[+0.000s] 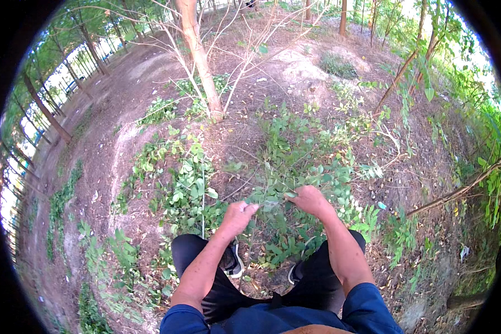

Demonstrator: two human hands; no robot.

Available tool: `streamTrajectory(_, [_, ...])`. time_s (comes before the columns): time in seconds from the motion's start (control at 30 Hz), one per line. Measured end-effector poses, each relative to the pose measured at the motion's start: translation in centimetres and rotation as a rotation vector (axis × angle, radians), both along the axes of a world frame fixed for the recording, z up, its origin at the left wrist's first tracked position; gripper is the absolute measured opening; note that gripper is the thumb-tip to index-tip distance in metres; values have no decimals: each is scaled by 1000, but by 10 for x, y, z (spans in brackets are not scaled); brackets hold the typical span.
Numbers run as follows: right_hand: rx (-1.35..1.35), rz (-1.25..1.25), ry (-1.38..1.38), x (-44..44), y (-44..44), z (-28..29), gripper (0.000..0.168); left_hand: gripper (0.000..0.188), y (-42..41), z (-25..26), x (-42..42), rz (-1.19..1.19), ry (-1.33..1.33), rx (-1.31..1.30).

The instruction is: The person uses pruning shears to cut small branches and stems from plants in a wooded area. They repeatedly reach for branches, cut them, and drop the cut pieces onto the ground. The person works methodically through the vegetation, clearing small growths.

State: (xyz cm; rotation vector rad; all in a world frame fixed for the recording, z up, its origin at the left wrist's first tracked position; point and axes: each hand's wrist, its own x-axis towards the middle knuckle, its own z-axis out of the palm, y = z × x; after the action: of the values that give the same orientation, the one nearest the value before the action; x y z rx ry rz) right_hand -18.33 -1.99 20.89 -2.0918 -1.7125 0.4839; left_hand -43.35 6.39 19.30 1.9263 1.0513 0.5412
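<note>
My left hand (239, 217) is closed around part of a thin leafy stem, just above the ground plants in front of my knees. To its right and slightly farther out, my right hand (311, 201) pinches a green leafy sprig between thumb and fingers. Between and beyond both hands spread leafy green branches (284, 167), low over the soil. A thin, pale, straight stick or cord (203, 196) stands among the rounder leaves left of my left hand. Foliage blurs just where the fingers meet the stems.
A slender tree trunk (204, 71) with bare side twigs rises ahead. A long bare branch (455, 194) slants in from the right, near leaning trunks and shrubs. Dry litter, a small turquoise scrap (381, 205) and a white scrap (464, 252) lie on the ground. More trees stand at the left.
</note>
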Motion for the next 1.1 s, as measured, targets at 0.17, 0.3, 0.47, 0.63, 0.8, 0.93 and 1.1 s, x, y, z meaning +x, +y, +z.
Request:
streamTrajectory(0.17, [-120,78,-18,-7,2,1,54,41,23,-12,-11,48,-22,23])
streamTrajectory(0.3, [13,89,-29,-14,-2,2,47,35,13,8,-5,105,-175,-102])
streamTrajectory(0.47, [317,-327,854,-34,15,-34,37,30,-8,1,17,148,-326,-222])
streamTrajectory(0.63, [383,-457,1274,-60,24,-36,26,31,-49,-15,47,-16,-149,-33])
streamTrajectory(0.8, [425,-567,1348,-53,23,-34,25,29,-53,-6,61,17,-271,-162])
streamTrajectory(0.93, [466,-580,1433,-45,22,-26,24,31,-55,-10,60,-30,-152,54])
streamTrajectory(1.1, [457,-696,1414,-39,24,-20,22,30,-65,0,64,-15,-211,74])
